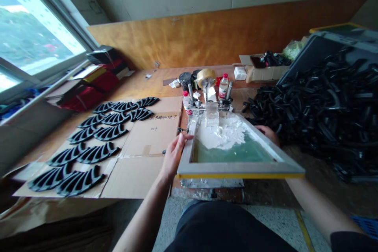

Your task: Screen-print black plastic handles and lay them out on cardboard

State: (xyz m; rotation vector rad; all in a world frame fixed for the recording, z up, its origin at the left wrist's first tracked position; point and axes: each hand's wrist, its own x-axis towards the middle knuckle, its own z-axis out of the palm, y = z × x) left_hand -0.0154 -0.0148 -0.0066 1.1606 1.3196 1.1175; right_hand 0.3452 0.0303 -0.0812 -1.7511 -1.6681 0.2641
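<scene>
A screen printing frame [236, 168] with grey borders, a yellow front edge and green mesh lies before me, its front edge raised above a stained base. White paste [220, 138] covers the far half of the mesh, under a clear block [212, 114]. My left hand [175, 152] is closed on the frame's left side, its fingertips near a small black clamp screw. On the opposite side, my right hand [268, 134] holds the right border; the frame hides part of that hand and wrist.
Black fan-shaped parts [110, 133] lie in rows on cardboard [144, 138] at left. A big heap of black parts [321, 106] spreads from a grey bin [298, 53] at right. Behind the frame are a tape roll [206, 74], metal posts and bottles [223, 86].
</scene>
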